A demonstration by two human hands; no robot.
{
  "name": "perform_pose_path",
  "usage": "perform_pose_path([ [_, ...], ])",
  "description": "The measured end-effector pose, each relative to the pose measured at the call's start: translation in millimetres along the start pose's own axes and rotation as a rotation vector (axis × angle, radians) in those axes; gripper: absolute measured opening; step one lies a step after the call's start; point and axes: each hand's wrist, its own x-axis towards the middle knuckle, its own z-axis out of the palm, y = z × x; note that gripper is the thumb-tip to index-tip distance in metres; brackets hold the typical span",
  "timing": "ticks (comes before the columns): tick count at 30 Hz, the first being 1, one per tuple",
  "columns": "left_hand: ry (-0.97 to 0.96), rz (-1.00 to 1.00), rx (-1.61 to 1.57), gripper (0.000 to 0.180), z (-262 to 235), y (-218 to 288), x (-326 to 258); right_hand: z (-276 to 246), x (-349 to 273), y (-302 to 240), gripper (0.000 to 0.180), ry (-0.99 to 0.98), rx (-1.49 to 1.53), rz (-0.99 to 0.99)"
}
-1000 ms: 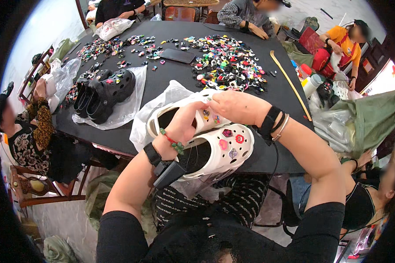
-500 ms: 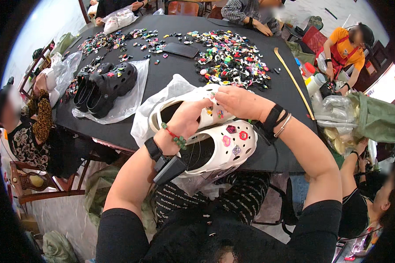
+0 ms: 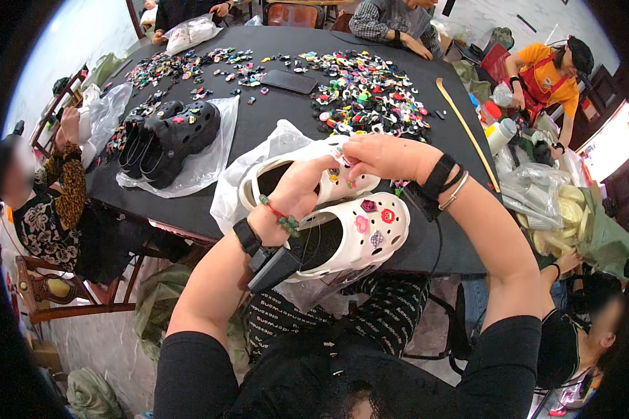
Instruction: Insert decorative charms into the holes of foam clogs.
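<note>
Two white clogs [image 3: 367, 234] lie side by side at the table's near edge, toes to the right. The nearer one carries several colourful charms on its upper. My left hand [image 3: 297, 190] is closed on the farther white clog [image 3: 262, 183], thumb and fingers over its opening and upper. Above that clog's toe, my right hand [image 3: 388, 157] pinches a small charm, mostly hidden by the fingers. More charms sit in the upper between my hands. White plastic wrapping [image 3: 230, 192] lies beneath the clogs.
Black clogs [image 3: 182, 140] rest on a clear bag to the left. Loose charms [image 3: 370, 91] are heaped across the black table, with a dark phone [image 3: 288, 82] among them. A long yellow stick [image 3: 465, 129] lies along the right edge. Other people sit around the table.
My right hand has tilted slightly at the farther clog, while my left keeps its hold. At right, the person in orange has shifted, and the green sack's contents show more.
</note>
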Motion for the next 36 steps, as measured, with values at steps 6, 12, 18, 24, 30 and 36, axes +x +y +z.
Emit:
perform_pose_path([
  [6,0.093,-0.065,0.061,0.023,4,2,-3,7,3,-1,0.016,0.100,-0.075,-0.062],
  [12,0.021,0.032,0.044,0.019,-1,-2,0,9,0,-5,0.013,0.092,-0.203,-0.124],
  [18,0.052,0.029,0.061,0.024,-8,-3,6,12,1,11,0.012,0.103,-0.001,-0.081],
  [24,0.090,0.034,0.034,0.031,-4,-3,5,9,-23,24,0.013,0.174,0.631,0.205],
  [30,0.095,-0.011,-0.004,0.034,-2,1,8,35,-47,65,0.018,0.494,-0.043,0.276],
  [36,0.097,-0.052,-0.037,0.033,3,1,6,62,-75,71,0.030,0.599,-0.137,0.515],
])
